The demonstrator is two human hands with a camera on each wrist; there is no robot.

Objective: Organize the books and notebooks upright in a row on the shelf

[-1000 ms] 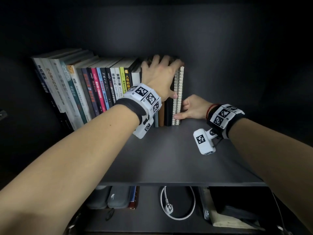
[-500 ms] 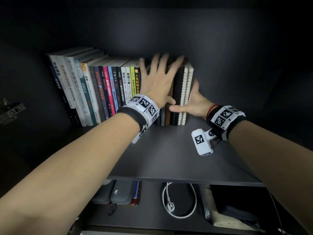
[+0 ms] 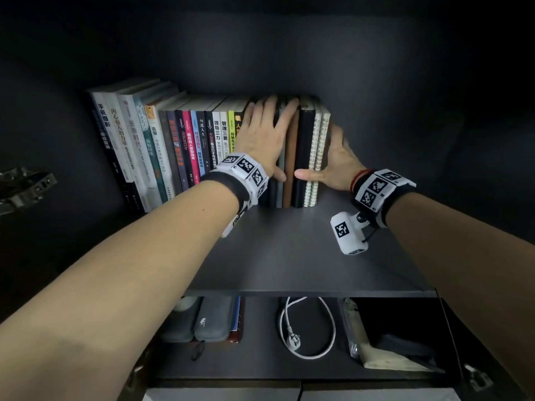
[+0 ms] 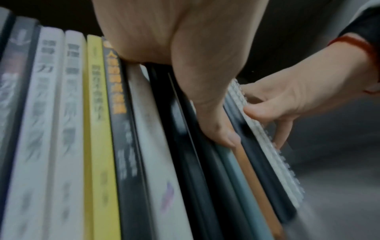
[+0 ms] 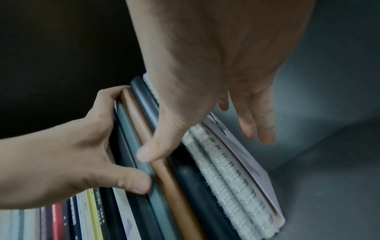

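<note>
Both hands are on the row at centre frame. The left hand [image 3: 262, 140] lies spread and flat over the spines, fingertips up at the top edges, thumb low against the teal notebook [image 5: 131, 129] and just beside the brown notebook [image 3: 289, 163]. The right hand [image 3: 337, 163] sits at the row's right end, fingers straight along the outer cover of the spiral notebooks [image 3: 317, 151], thumb pressing across the black notebook [image 3: 304, 151]. Neither hand grips anything. The spines run near vertical in the head view, standing on the shelf [image 3: 289, 250]. The last notebooks are sandwiched between the palms; the right hand looks best placed to push them leftward.
</note>
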